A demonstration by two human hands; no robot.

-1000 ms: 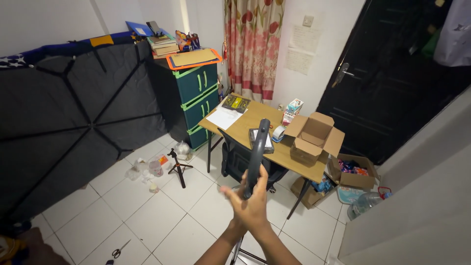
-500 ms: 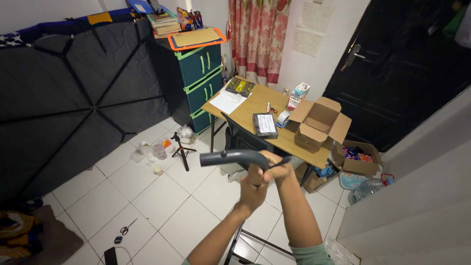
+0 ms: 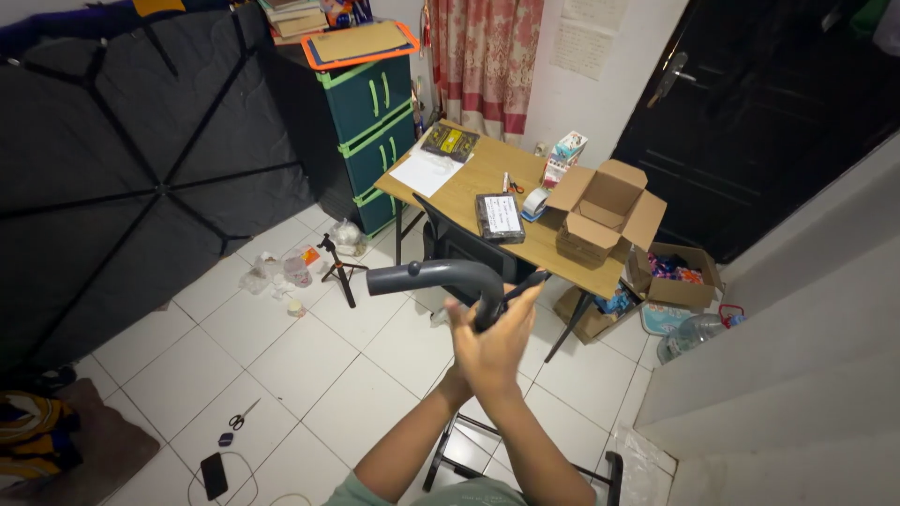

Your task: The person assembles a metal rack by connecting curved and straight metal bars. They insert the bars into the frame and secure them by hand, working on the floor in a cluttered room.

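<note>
White-tiled floor w/ scissors and a phone lying loose, small black tripod standing nr a wooden counter. On counter — open cardboard box, tape roll, dark flat packet, sheet of paper. Green drawer unit behind, black door at right. Centre frame, held up in mid-air above the floor: curved grey armrest, long end pointing left. Both hands at its lower end, wrists crossed — right hand in front, fingers wrapped on the grey piece; left hand mostly hidden behind, grip can't be made out.
</note>
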